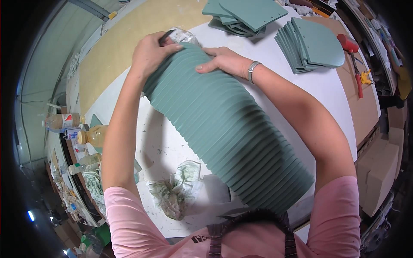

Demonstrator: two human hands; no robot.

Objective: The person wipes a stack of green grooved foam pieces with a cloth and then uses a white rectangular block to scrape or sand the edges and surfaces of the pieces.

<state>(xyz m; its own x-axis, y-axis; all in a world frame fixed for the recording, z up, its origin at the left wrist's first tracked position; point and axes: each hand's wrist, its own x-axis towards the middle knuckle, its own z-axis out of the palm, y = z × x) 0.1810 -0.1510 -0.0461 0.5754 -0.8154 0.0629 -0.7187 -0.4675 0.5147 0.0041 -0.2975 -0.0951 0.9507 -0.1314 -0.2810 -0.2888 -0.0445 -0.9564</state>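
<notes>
Panels (223,129), green and thin, lie in a long overlapping row across our white table (327,90), running from the far left down toward our chest. Each one leans on the next, so the row looks like a ribbed fan.

Our left hand (150,53) grips the far end of the row, fingers curled over the top edge of the last panels. A dark, thin thing shows between its fingers; we cannot tell what it is. Our right hand (226,60) lies flat on the row just beside the left, fingers spread and pressing on the panel edges, not clenched around anything. A metal band (253,71) sits on our right wrist.

Near our left elbow a crumpled rag (176,191) rests on the table, close to the row but apart from it. Two more piles of green panels lie farther off: a flat stack (247,15) at the far edge and a fanned stack (309,45) to its right. A red-handled tool (353,58) lies on the brown board past the fanned stack. Bottles (81,133) stand on a shelf to our left, well apart from the table work.
</notes>
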